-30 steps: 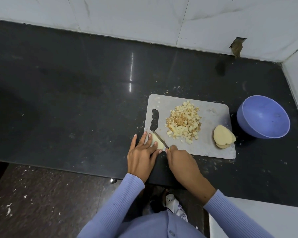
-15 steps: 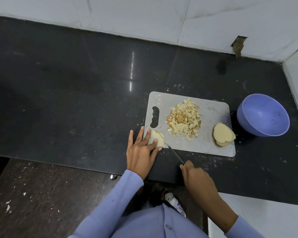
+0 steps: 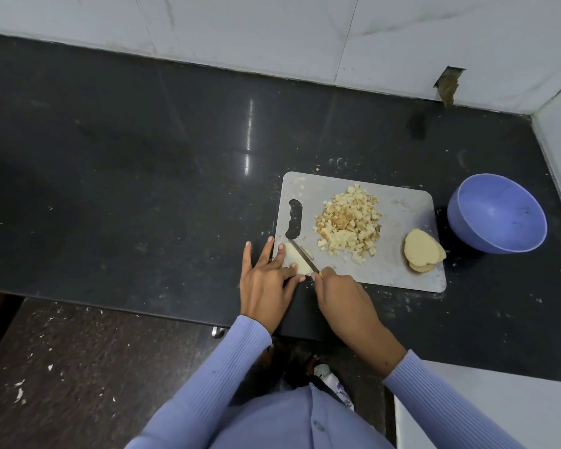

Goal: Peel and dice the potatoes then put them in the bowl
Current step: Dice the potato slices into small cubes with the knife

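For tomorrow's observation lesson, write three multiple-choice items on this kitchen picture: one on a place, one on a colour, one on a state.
1. Where do the diced potato cubes lie?
A in the bowl
B on the cutting board
C on the floor

2. What colour is the bowl?
A red
B green
C blue-purple

3. What does the right hand hold?
A a knife
B nothing
C a spoon

Key: 1 B, the heap sits mid-board. 2 C, its inside shows that colour. 3 A, the blade crosses the potato piece under the left hand.
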Motion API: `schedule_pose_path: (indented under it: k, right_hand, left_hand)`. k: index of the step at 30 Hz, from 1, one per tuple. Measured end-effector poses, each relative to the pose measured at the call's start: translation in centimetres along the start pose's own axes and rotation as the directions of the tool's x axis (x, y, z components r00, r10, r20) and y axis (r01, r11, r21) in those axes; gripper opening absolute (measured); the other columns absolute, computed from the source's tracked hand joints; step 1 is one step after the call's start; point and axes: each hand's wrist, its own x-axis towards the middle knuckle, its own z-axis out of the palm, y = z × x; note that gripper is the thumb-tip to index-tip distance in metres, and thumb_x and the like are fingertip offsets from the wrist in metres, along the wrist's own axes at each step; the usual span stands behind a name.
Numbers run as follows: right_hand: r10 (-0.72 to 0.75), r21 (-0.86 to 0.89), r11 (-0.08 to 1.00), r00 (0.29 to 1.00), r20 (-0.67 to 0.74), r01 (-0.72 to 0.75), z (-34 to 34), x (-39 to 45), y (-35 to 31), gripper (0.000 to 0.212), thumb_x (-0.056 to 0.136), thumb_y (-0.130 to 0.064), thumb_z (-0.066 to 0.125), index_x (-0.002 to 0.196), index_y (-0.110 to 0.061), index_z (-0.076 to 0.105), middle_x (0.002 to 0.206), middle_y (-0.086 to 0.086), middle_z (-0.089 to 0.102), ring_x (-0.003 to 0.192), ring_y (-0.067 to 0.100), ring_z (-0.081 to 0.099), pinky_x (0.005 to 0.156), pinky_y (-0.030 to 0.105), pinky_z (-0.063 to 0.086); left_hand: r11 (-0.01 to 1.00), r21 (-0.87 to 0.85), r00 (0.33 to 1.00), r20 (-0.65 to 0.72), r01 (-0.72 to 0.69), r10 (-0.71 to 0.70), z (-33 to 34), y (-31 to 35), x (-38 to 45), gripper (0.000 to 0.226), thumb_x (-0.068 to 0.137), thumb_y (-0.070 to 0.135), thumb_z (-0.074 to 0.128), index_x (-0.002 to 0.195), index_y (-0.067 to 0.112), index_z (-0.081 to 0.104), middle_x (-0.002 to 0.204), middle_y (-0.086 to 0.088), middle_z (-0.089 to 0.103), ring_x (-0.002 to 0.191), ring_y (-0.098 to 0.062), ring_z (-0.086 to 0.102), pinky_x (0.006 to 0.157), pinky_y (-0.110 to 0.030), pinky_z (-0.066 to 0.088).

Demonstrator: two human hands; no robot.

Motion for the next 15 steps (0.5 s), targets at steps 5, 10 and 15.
schedule_pose_path:
  k: [5, 10, 15]
  right_hand:
    - [0.014, -0.042, 0.999, 0.999, 0.044, -0.012, 0.3, 0.3, -0.4, 0.035, 0.104, -0.035, 0.023, 0.105, -0.008, 0.045, 0.097, 0.014, 0.062, 0.089, 0.033, 0.06, 0.063, 0.034, 0.036]
    - [0.068, -0.115, 0.992, 0.991, 0.115, -0.055, 0.4, -2.3, 1.1, 0.029, 0.104, -0.035, 0.022, 0.1, -0.012, 0.04, 0.097, 0.011, 0.063, 0.09, 0.032, 0.061, 0.063, 0.032, 0.035]
    - [0.105, -0.076, 0.992, 0.987, 0.125, -0.096, 0.8, -4.4, 2.8, 0.024, 0.103, -0.036, 0.022, 0.092, -0.018, 0.032, 0.087, 0.006, 0.061, 0.083, 0.028, 0.062, 0.064, 0.034, 0.041]
  left_hand:
    - [1.0, 0.024, 1.0, 0.016, -0.002, 0.001, -0.1, 0.0, 0.1, 0.016, 0.078, 0.033, 0.072, 0.08, 0.017, 0.078, 0.11, -0.012, 0.069, 0.119, -0.032, 0.057, 0.111, -0.049, 0.015]
    - [1.0, 0.026, 0.999, 0.052, 0.009, -0.01, -0.2, 0.2, -0.1, 0.037, 0.086, 0.042, 0.048, 0.08, 0.021, 0.077, 0.111, -0.011, 0.069, 0.121, -0.032, 0.055, 0.113, -0.05, 0.013]
    - [0.999, 0.04, 0.999, 0.049, -0.011, 0.009, -0.2, 0.1, 0.0, 0.023, 0.082, 0.036, 0.061, 0.08, 0.02, 0.078, 0.111, -0.012, 0.069, 0.121, -0.032, 0.055, 0.113, -0.05, 0.012]
